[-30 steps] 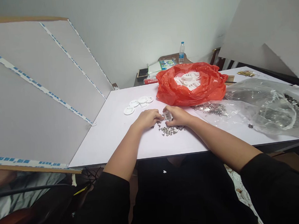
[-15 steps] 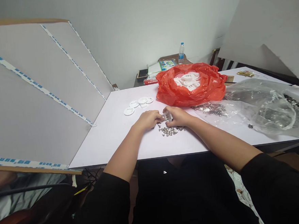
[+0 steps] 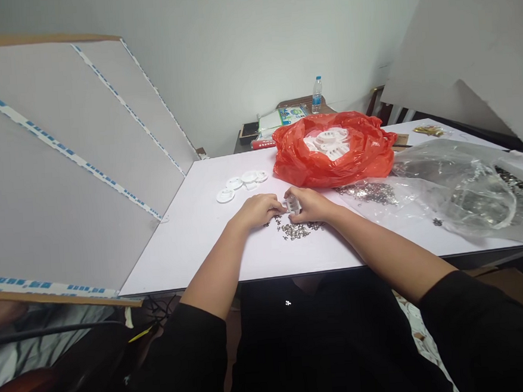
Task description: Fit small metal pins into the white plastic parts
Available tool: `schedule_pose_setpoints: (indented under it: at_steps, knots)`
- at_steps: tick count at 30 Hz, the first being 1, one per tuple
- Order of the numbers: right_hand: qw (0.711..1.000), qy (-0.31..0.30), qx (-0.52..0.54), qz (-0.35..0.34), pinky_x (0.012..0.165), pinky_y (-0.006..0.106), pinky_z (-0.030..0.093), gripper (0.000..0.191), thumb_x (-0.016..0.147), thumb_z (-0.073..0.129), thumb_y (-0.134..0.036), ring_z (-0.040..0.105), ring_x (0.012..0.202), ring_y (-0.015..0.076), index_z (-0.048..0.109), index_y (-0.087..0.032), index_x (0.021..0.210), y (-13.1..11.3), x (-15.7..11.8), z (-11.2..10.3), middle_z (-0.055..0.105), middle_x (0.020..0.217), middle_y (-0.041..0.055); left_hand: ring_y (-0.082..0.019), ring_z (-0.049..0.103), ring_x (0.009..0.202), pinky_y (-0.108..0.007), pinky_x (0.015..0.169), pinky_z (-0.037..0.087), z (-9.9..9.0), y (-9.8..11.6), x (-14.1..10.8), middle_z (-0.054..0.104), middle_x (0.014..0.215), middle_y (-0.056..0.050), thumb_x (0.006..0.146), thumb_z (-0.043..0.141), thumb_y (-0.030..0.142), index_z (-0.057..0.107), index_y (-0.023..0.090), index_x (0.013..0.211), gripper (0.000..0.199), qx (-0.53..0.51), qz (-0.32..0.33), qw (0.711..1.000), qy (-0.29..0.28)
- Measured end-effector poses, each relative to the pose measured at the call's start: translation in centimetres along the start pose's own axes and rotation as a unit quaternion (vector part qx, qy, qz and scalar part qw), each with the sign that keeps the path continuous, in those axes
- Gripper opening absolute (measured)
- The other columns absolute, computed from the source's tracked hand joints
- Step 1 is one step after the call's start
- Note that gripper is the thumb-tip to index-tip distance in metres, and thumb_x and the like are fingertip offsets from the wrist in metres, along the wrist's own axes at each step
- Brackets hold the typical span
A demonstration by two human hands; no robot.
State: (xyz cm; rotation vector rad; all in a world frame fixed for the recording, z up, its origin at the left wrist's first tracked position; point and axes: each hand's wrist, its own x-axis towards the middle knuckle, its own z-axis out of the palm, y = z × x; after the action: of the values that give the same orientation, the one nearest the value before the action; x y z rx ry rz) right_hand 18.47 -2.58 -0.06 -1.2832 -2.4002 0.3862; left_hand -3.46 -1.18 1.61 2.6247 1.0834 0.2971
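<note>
Over the white table (image 3: 180, 255), my right hand (image 3: 309, 203) grips a round white plastic piece (image 3: 293, 204) by its edge, tipped up so that its slotted face shows. My left hand (image 3: 262, 209) is closed at the piece's left side, thumb and forefinger pinched together. Whatever lies between those fingertips is too small to make out. Just below both hands spreads a loose pile of small metal parts (image 3: 296, 231). Further back on the left lie several white round plastic pieces (image 3: 238, 184), some overlapping.
A red plastic bag (image 3: 286, 164) filled with white pieces stands behind my hands. To the right, clear plastic bags (image 3: 459, 200) hold more metal parts. A grey panel (image 3: 62, 162) borders the left side; a water bottle (image 3: 317, 95) stands at the back.
The white piece has turned slightly between my hands, its slotted face showing a bit more upright. Both hands stay in nearly the same place.
</note>
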Motion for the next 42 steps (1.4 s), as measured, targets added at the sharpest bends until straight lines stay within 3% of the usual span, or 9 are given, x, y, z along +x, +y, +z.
schedule_pose_setpoints:
  at_steps: [34, 42]
  knots:
    - [1.000, -0.013, -0.001, 0.018, 0.083, 0.023, 0.040, 0.065, 0.067, 0.073, -0.037, 0.060, 0.105, 0.0198, 0.054, -0.014, 0.125, -0.12, -0.05, -0.14, 0.062, 0.119, 0.0079, -0.015, 0.059, 0.090, -0.029, 0.076, 0.038, 0.01, -0.33, -0.09, 0.068, 0.097, -0.002, 0.093, 0.057, 0.027, 0.077, 0.032, 0.109, 0.026, 0.003, 0.002, 1.000, 0.006]
    - [1.000, -0.005, 0.002, 0.008, 0.081, 0.023, 0.040, 0.063, 0.067, 0.072, -0.037, 0.060, 0.102, 0.0185, 0.054, -0.014, 0.122, 0.03, 0.02, 0.03, 0.063, 0.114, 0.0079, -0.016, 0.057, 0.087, -0.029, 0.069, 0.034, 0.13, 0.01, -0.07, 0.066, 0.093, -0.003, 0.093, 0.055, 0.027, 0.078, 0.030, 0.103, 0.025, 0.022, -0.010, 1.000, 0.004]
